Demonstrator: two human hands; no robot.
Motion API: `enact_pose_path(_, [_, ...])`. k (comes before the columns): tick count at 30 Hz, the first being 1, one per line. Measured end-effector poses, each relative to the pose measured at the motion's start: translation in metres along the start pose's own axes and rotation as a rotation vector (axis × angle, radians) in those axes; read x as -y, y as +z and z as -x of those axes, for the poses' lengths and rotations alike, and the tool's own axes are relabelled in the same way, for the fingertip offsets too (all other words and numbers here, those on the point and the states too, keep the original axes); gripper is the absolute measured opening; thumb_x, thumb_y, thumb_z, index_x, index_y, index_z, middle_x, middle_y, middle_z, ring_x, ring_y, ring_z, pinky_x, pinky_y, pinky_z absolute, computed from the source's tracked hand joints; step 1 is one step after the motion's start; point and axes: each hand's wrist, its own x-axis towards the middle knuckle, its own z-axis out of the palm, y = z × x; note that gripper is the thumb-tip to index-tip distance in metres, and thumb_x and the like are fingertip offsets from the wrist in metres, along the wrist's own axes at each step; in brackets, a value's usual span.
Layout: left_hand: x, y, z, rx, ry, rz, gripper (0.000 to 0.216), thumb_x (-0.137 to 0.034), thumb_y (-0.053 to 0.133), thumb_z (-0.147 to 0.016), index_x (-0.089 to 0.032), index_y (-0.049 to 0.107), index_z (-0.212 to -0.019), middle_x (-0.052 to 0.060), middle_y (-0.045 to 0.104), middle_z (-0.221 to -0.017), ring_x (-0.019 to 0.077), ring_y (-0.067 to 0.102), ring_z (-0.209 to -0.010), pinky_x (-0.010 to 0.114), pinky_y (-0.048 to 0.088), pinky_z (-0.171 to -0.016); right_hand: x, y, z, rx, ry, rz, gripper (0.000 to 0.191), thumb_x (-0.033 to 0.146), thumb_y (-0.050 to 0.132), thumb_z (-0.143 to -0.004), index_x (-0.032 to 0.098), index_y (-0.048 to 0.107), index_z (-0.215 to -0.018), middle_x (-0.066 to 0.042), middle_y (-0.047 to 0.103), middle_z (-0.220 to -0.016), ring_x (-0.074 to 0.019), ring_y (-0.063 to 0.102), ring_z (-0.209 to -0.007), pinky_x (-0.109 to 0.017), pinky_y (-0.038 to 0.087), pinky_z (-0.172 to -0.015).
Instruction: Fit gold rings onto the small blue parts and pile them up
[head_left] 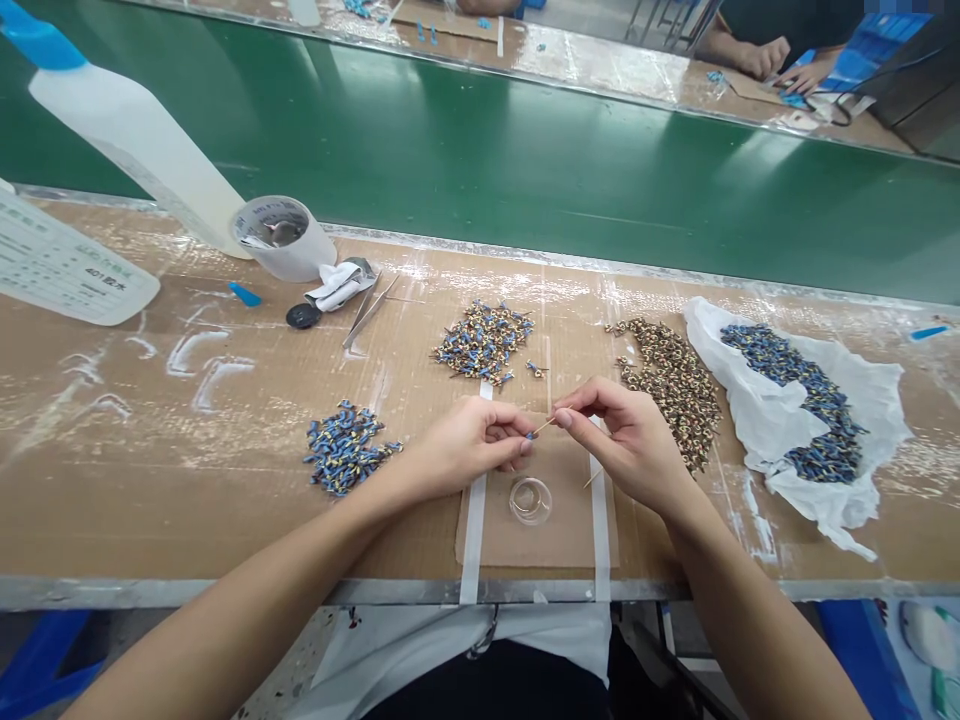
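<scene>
Blue piece (530, 435) is pinched in the left hand (476, 442), thin stick (545, 425) in the right hand (631, 442).

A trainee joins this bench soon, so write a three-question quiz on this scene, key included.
1. Multiple choice: What lies directly under the rightmost pile of blue parts?
A) a green tray
B) a crumpled white sheet
C) a black cloth
2. True or false: The small clear cup stands between two white strips.
3. Short answer: Between the fingertips of which hand is the thin stick pinched?

Key:
1. B
2. True
3. The right hand
</scene>
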Motion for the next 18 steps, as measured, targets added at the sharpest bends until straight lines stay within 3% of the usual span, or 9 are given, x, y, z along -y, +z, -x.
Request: enact_pose_path(18, [0.0025, -0.0026, 0.0015, 0.034, 0.015, -0.003, 0.022, -0.032, 0.059, -0.089, -0.013, 0.067, -0.098, 0.005, 0.069, -0.080, 0.0149, 0.064, -0.073, 0.027, 0.050, -0.069, 0.0026, 0.0021, 0.0000, -0.001, -0.104, 0.075, 0.009, 0.022, 0.061, -0.090, 0.019, 0.061, -0.082, -0.001, 0.068, -0.078, -0.0135, 0.062, -0.070, -0.027, 0.045, -0.065])
